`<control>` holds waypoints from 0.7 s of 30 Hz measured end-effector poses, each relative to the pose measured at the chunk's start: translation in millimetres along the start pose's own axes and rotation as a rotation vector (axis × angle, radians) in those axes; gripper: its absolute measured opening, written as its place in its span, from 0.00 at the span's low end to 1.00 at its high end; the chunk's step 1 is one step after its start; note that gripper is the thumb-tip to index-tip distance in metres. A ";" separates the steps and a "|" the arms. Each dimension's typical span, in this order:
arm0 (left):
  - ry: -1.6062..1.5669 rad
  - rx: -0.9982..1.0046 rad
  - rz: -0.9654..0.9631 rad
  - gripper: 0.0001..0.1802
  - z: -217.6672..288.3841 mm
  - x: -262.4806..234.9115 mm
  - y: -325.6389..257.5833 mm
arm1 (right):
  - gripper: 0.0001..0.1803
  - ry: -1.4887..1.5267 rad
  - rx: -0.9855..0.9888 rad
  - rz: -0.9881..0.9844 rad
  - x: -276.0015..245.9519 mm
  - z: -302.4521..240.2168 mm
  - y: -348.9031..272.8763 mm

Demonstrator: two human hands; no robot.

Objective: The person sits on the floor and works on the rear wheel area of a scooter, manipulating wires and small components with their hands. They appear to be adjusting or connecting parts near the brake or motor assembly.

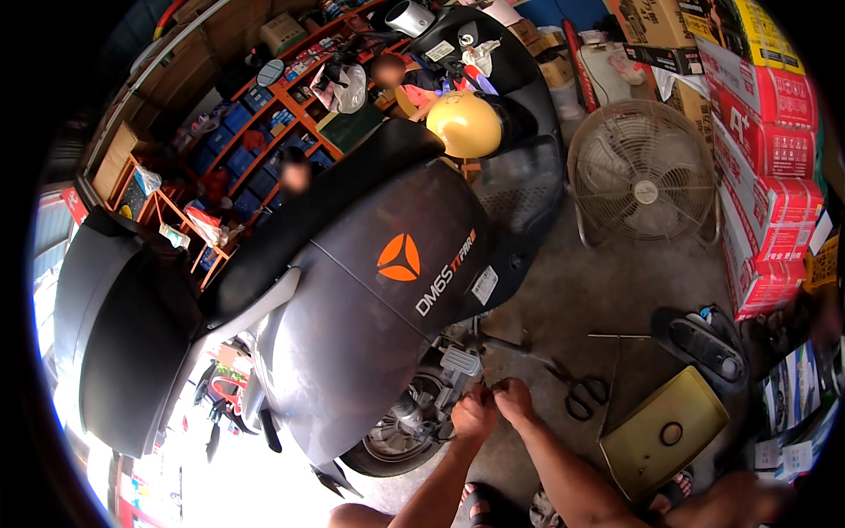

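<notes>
A dark grey electric scooter (370,295) fills the left and middle of the head view. Low at its side are a grey footrest (461,362) and the rear wheel (392,449). Just below the footrest, my left hand (475,413) is closed, its fingers curled together. Close beside it on the right, my right hand (513,399) is also closed in a pinch. Whatever lies between the fingertips is too small or hidden to make out. Black-handled scissors (584,398) rest on the floor right of my hands.
An olive tray (632,458) holding a black ring (672,434) lies at the lower right, near a thin metal T-shaped rod (618,337) and grey shoes (704,348). Beyond stand a floor fan (645,172) and stacked red-white boxes (775,207). Two people are behind the scooter.
</notes>
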State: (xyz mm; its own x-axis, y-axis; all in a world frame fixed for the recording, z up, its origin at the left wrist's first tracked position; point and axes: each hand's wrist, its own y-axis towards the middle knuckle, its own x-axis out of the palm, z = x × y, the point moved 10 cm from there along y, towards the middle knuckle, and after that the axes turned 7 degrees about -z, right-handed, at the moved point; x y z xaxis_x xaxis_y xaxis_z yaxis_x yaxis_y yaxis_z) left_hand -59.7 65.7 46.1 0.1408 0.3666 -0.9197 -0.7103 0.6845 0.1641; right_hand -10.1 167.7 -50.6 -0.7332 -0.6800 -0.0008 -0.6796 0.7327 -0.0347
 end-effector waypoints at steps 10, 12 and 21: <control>-0.007 0.033 -0.008 0.07 4.8 -2.3 -0.7 | 0.12 1.009 0.624 -0.392 56.3 54.1 -17.5; -0.008 0.027 -0.016 0.07 1.8 -0.5 -0.8 | 0.11 0.980 0.630 -0.347 55.3 53.3 -19.6; 0.013 -0.011 -0.002 0.07 -0.1 0.5 -1.3 | 0.13 0.029 0.061 -0.044 8.9 16.0 2.4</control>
State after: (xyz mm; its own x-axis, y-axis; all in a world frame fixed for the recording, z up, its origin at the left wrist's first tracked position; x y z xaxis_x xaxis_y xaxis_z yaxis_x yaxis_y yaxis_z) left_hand -58.7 64.9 45.4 0.1334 0.3568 -0.9246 -0.7179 0.6780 0.1580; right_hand -17.9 163.0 -66.6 -0.7037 -0.7098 0.0311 -0.7090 0.6988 -0.0951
